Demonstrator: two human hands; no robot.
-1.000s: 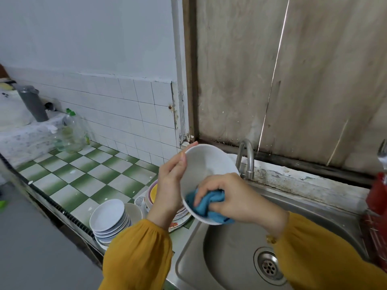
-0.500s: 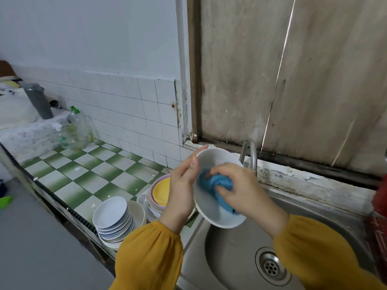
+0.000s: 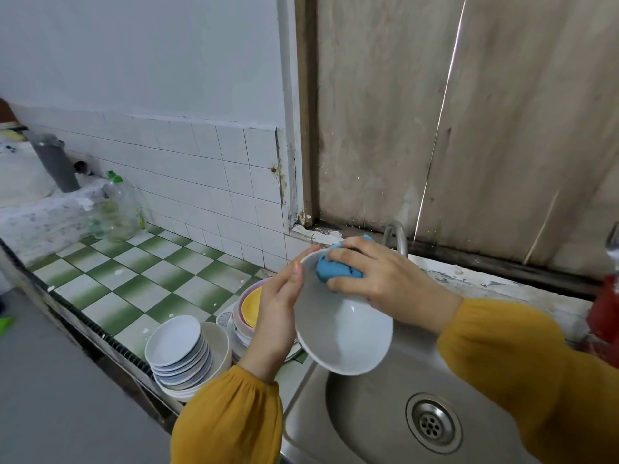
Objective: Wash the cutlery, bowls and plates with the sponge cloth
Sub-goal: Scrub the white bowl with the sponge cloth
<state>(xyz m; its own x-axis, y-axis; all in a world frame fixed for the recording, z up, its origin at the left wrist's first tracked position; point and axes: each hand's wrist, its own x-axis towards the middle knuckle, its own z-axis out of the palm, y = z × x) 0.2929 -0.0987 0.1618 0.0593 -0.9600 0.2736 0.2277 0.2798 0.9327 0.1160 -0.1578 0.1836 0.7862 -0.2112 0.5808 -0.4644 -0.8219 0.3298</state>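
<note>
Well to the left of our left hand, a stack of small white plates [image 3: 174, 343] waits on the checked counter [image 3: 134, 283]. Just beside that hand's wrist sits a pile of coloured bowls [image 3: 250, 308]. Our left hand [image 3: 278, 309] holds the white bowl [image 3: 341, 333] tilted over the sink [image 3: 368, 410]. Its thumb lies along the near rim and its other fingers are hidden behind the wall, so we cannot tell how they lie. Our right hand [image 3: 378, 279] is bunched round the blue sponge cloth [image 3: 335, 271], pressing it against the bowl's far rim, just in front of the tap [image 3: 398, 237].

We judge this to be the rim-wiping part of the scrub. To do it well we should brace the bowl from behind with the left hand and press the cloth flat. Turning the bowl would let the cloth cover the whole rim, then the inside and outer wall. A wet bowl is likely slippery, so holding it low over the sink seems wise.
</note>
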